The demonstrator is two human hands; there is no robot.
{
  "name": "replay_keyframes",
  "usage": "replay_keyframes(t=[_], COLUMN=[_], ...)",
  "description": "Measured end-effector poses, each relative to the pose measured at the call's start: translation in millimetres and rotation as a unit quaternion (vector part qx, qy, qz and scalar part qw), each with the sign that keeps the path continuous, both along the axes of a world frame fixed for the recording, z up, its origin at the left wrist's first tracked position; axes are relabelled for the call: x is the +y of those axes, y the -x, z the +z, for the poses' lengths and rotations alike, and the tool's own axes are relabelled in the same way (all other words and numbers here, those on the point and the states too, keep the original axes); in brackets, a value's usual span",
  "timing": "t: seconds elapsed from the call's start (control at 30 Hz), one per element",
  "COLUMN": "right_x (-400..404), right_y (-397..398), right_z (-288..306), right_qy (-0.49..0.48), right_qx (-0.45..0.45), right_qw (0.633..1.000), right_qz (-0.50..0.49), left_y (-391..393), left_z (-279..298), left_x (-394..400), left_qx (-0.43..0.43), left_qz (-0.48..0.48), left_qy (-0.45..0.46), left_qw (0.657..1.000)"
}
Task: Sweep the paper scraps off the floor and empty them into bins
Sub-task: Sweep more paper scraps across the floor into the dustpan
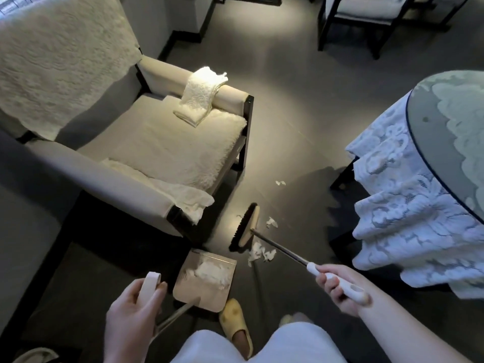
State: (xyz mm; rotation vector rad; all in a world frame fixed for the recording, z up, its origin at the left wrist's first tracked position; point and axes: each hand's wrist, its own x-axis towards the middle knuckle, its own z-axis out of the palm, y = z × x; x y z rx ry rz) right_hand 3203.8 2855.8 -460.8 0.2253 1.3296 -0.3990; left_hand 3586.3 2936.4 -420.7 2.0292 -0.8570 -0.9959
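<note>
The right hand [340,286] has its fingers wrapped around the white grip of a broom [246,229], whose dark metal shaft runs forward and down to the brush head on the dark floor [288,113]. The left hand [133,302] has its fingers curled around the pale top of the dustpan handle [150,284], thumb pressed against it. The dustpan [207,281] sits on the floor just in front of the person's feet, its open edge facing the brush head, and a heap of white paper scraps [209,271] already lies inside it. More paper scraps lie on the floor: a cluster [260,254] touching the near end of the brush head, a smaller bit [271,222] just beside the brush on the right, and a lone piece [280,183] farther off. An armchair [131,142] with cream covers stands to the left, and a surface draped in a white lace cloth [408,205] stands to the right. A yellow slipper [234,320] shows below the dustpan.
</note>
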Motion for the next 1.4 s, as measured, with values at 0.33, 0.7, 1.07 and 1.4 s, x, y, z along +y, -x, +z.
replay_keyframes(t=[0.33,0.7,1.07,1.4], right_x=[-35,-115,-183,-176], right_y=[3,42,130,133], right_z=[53,52,33,1], right_qy=[0.026,0.097,0.190,0.194], right_qx=[0.008,0.090,0.356,0.284], right_qw=[1.000,0.981,0.835,0.775], right_qz=[0.015,0.139,0.374,0.531], left_y=[18,63,130,177], left_z=[-2,14,19,16], left_x=[-20,-30,-49,-52], left_qx=[0.011,-0.020,-0.046,-0.033], left_qz=[0.003,0.041,0.164,0.240], left_qy=[-0.026,-0.042,-0.035,-0.020], left_qw=[1.000,0.998,0.985,0.970])
